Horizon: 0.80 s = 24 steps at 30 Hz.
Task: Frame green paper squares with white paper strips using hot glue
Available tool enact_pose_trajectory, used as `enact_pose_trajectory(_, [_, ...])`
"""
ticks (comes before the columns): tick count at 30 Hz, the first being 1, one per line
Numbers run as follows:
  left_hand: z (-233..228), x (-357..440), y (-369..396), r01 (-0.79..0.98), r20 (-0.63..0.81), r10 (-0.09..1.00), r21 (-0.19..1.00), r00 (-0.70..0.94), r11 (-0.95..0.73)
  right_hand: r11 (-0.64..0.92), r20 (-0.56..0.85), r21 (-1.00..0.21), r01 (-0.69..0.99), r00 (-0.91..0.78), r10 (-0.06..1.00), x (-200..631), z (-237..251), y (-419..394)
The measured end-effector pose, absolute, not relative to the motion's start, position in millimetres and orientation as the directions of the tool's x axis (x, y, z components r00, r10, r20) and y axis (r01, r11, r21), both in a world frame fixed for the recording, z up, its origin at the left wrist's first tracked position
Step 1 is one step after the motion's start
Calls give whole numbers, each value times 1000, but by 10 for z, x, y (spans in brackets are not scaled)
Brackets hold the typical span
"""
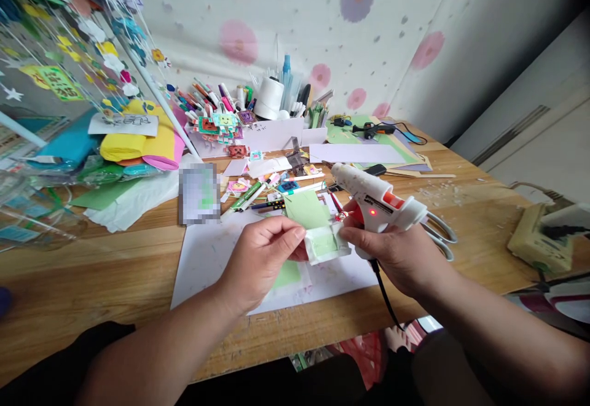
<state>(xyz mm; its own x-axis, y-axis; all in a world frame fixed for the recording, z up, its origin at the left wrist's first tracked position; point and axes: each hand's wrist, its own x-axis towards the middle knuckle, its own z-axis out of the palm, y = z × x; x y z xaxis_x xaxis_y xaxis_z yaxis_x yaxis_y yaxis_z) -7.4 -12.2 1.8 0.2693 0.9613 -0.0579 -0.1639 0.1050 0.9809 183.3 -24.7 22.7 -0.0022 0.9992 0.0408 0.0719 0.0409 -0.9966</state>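
Between thumb and fingers, my left hand pinches the left edge of a small pale green paper piece with a whitish border. My right hand is wrapped round the handle of a white hot glue gun, whose red light is on and whose nozzle points up and to the left. The right thumb tip reaches the right edge of the paper piece. Below both hands lies a white sheet, with light green paper on and behind it.
Pens, paper scraps and small drawn cards cover the middle of the table. Behind stand a pen holder and a white thread cone. A second, black glue gun lies at the back right. A power strip sits on the right.
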Motion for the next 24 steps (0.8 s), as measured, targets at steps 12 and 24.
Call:
enact_pose_trajectory(12, [12, -86, -146, -126, 35, 947, 992, 319, 6, -1, 0, -1000, 16, 24, 1000, 1843, 136, -235])
enact_pose_trajectory(24, [-18, -110, -123, -46, 63, 936, 998, 347, -50, -47, -47, -999, -2, 39, 998, 1835, 134, -276])
